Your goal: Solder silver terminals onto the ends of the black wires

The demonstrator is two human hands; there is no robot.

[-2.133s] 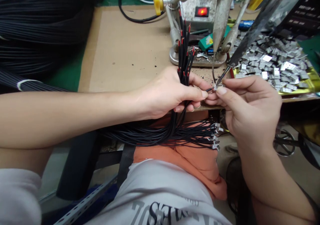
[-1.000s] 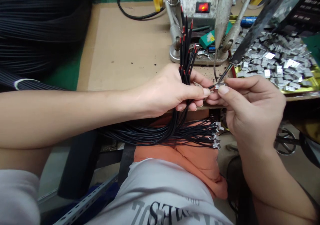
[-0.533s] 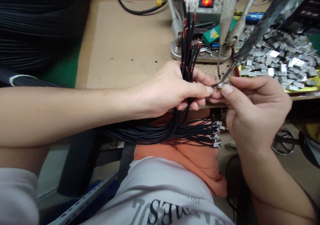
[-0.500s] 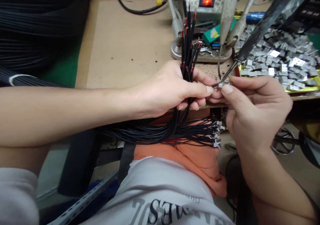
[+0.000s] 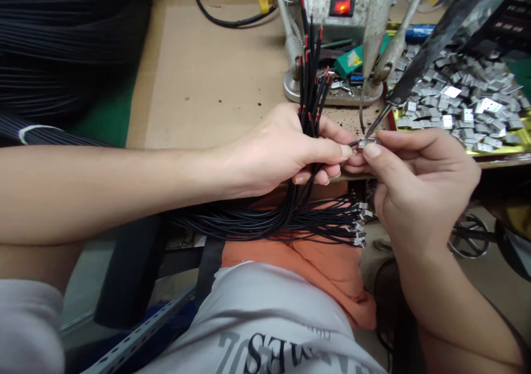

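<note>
My left hand is closed around a bundle of black cables with red stripped tips, and pinches one cable's end between thumb and fingers. My right hand pinches a small metal connector against that end. The tip of a soldering iron comes down from the upper right to the connector. A thin solder feed nozzle points at the same spot from above. Over my lap hang the cables' other ends, carrying metal connectors.
A tray of loose metal connectors stands at the right. Behind my hands is a metal stand before a box with a lit red switch. More black cables lie at the far left on the table.
The view has shifted slightly. My right hand and the connector have moved a little left, and the iron tip now appears at the joint of cable and connector.
</note>
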